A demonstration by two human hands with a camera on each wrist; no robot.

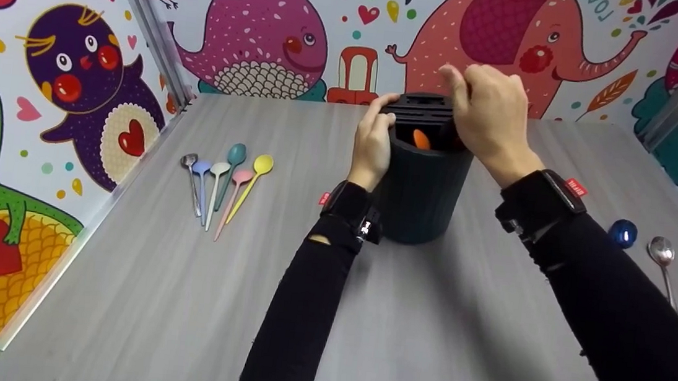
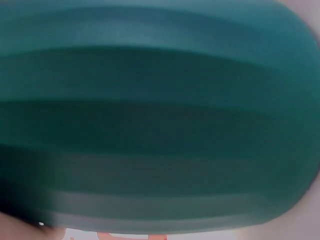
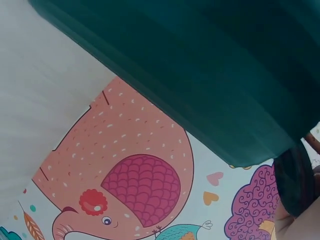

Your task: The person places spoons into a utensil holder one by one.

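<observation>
A dark green ribbed utensil holder (image 1: pixel 423 192) with a black slotted top (image 1: pixel 424 108) stands upright on the table. Inside its opening shows the orange tip of a utensil (image 1: pixel 421 139). My left hand (image 1: pixel 372 144) grips the holder's left rim, thumb and fingers at the slotted top. At the right rim, my right hand (image 1: pixel 490 108) is curled, its back towards the head camera. In the right wrist view its fingers hold a dark flat thing (image 3: pixel 295 180) at the holder's mouth; its kind is not clear. Ribbed green wall (image 2: pixel 150 125) fills the left wrist view.
Several spoons lie in a fan at the left: a metal one (image 1: pixel 190 160), then blue, white, teal (image 1: pixel 237 154), pink and yellow (image 1: pixel 263 164). At the right are a shiny blue ball-like thing (image 1: pixel 623 234) and a metal spoon (image 1: pixel 661 251). Cartoon-printed walls (image 1: pixel 267 34) border the table.
</observation>
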